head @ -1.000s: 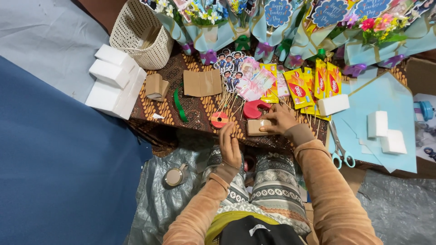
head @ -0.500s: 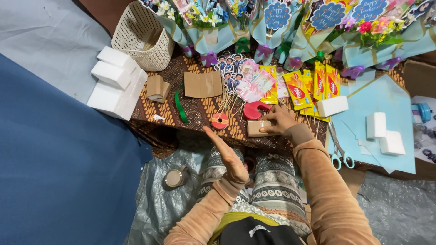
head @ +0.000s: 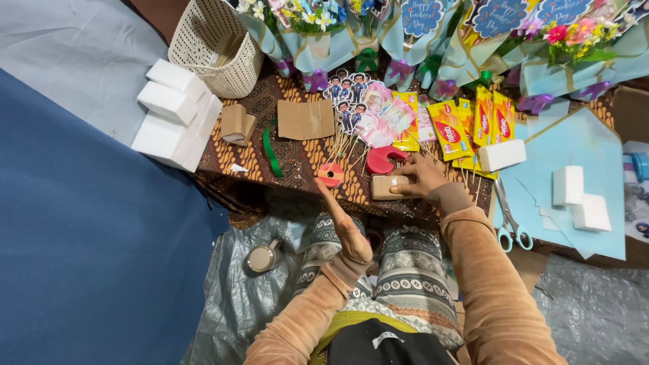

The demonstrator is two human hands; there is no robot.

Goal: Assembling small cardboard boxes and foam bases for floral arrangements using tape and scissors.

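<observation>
My right hand rests on a small tan cardboard block at the near edge of the low table, fingers curled over its right end. A red tape dispenser lies just behind the block. My left hand hovers below the table edge above my lap, fingers straight and together, holding nothing. A small red-and-orange tape roll sits on the table just beyond its fingertips.
White foam blocks are stacked at the table's left, with a woven basket behind. Paper-wrapped flower bouquets line the back. Yellow snack packets, picture sticks, a cardboard sheet, scissors and light blue paper lie around.
My left hand has drawn back from the table edge near the tape roll toward my lap. My right hand has stayed on the cardboard block.
</observation>
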